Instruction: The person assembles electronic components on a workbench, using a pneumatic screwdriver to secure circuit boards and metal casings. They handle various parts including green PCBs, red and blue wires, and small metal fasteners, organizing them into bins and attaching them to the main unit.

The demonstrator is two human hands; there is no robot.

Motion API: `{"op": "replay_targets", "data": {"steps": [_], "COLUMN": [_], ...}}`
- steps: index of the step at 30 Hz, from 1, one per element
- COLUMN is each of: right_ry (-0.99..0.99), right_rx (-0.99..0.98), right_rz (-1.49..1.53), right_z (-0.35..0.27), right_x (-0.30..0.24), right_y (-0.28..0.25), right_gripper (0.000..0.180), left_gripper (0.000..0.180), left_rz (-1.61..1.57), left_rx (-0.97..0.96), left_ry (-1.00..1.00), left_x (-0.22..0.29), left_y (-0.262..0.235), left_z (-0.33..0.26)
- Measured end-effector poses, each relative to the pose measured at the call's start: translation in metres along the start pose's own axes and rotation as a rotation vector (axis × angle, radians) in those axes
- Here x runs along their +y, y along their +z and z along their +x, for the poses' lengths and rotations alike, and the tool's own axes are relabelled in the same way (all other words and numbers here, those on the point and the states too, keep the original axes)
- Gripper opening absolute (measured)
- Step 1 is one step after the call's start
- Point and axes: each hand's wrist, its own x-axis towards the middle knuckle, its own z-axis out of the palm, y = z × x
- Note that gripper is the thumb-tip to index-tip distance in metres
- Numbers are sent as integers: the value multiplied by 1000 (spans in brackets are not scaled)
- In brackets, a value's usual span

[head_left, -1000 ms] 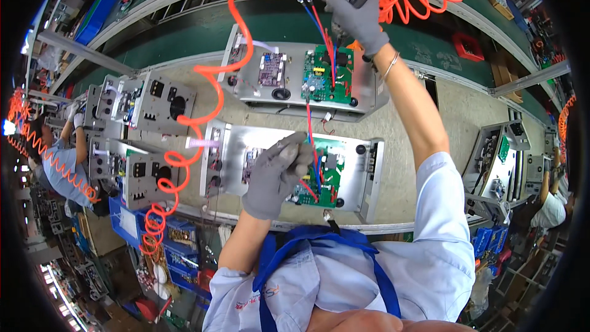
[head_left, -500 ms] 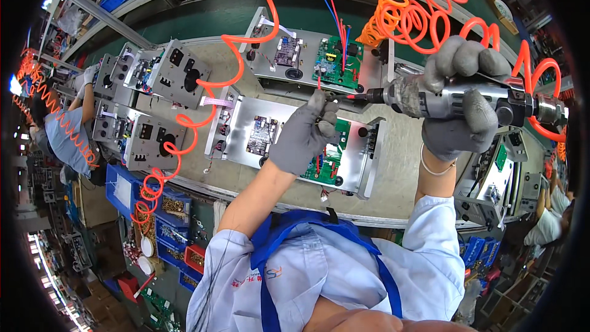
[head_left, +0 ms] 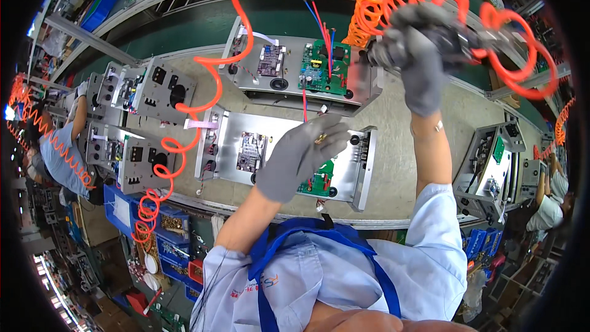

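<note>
My left hand [head_left: 295, 163], in a grey glove, is over the near metal chassis [head_left: 230, 147]. Its fingers are stretched and slightly cupped, with small brass-coloured screws [head_left: 321, 139] lying in them. The hand covers part of a green circuit board [head_left: 321, 179] in that chassis. My gloved right hand [head_left: 424, 64] is wrapped round an air screwdriver [head_left: 452, 43], raised at the right end of the far chassis [head_left: 243, 77]. Both hand and tool are smeared by motion. A green circuit board [head_left: 324, 67] with red and blue wires stands in the far chassis.
An orange-red coiled air hose [head_left: 212, 64] hangs across the left side; more coils [head_left: 372, 0] hang at upper right. Several grey chassis [head_left: 144, 163] stand left, another [head_left: 488, 175] right. Blue bins [head_left: 172, 224] of small fasteners sit lower left. A co-worker [head_left: 64, 147] is at far left.
My right hand has swung the air screwdriver up and away from the left hand. The left hand's curled fingers have straightened, showing the screws. The whole view has shifted slightly.
</note>
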Motion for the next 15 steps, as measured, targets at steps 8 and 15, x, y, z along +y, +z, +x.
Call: {"op": "replay_targets", "data": {"steps": [8, 15], "right_ry": [-114, -79], "right_rx": [36, -43], "right_rz": [-355, -411], "right_z": [43, 50], "right_x": [103, 115], "right_y": [-42, -44], "right_gripper": [29, 26], "left_gripper": [36, 32], "left_rz": [-16, -136], "left_rx": [155, 197], "left_ry": [122, 123], "left_x": [23, 11], "left_y": [-76, -112], "left_z": [-58, -62]}}
